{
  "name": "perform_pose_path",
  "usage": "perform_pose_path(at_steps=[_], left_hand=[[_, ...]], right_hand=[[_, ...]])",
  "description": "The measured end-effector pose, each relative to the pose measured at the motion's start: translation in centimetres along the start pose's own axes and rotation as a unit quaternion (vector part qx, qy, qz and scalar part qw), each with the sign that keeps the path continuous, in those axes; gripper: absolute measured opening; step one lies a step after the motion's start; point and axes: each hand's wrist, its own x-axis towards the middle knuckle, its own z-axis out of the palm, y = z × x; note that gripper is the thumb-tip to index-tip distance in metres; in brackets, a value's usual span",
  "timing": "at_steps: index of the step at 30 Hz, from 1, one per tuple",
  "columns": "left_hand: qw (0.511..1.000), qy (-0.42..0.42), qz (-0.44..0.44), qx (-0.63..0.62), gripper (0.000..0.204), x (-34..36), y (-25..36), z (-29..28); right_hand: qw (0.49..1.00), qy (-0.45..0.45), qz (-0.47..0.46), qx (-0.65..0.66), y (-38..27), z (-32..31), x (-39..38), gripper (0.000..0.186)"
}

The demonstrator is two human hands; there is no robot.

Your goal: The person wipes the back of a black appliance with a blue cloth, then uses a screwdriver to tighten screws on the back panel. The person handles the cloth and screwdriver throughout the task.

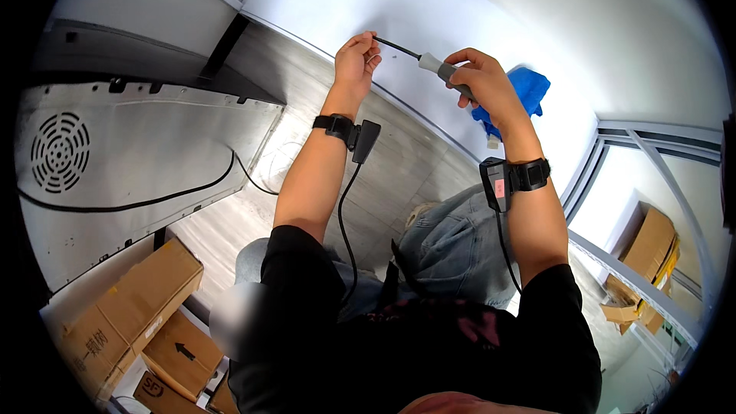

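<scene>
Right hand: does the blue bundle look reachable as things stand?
Probably yes for reach: the blue bundle lies close beside the right hand, with nothing visible blocking the way. Picking it up looks less likely, as that hand is holding the screwdriver.

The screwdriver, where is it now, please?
In the head view, the screwdriver is at upper middle, its handle in the right hand, its tip at the left hand.
</scene>
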Motion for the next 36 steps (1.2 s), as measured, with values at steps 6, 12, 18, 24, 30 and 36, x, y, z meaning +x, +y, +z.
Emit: perform_pose_path(at_steps=[6, 12, 18, 24, 30, 36], left_hand=[[0.966, 0.13, 0.096, 0.202, 0.013, 3.1, -4.5, -2.5], [0.75, 0.096, 0.309, 0.577, 0.012, 4.6, -8.8, -4.3], [0.727, 0.088, 0.342, 0.589, 0.014, 5.3, -9.4, -4.6], [0.827, 0.042, 0.264, 0.494, 0.02, 4.0, -8.2, -5.8], [0.964, 0.057, 0.148, 0.215, 0.015, -1.3, -1.2, -9.6], [0.985, 0.044, 0.167, -0.009, 0.037, -10.5, 11.8, -11.1]], right_hand=[[1.0, 0.024, 0.0, -0.006, -0.2, -0.5, 0.9, 0.035], [0.999, 0.041, -0.034, 0.012, -0.6, 0.0, 1.8, 0.036], [0.998, 0.034, -0.056, -0.004, -1.2, 1.2, 2.3, 0.034], [0.996, -0.026, -0.081, 0.012, -2.3, 3.9, 2.2, 0.032], [0.985, -0.121, -0.109, 0.06, -4.7, 10.0, 1.7, 0.035], [0.965, -0.214, -0.114, 0.098, -6.5, 15.6, -1.9, 0.028]])
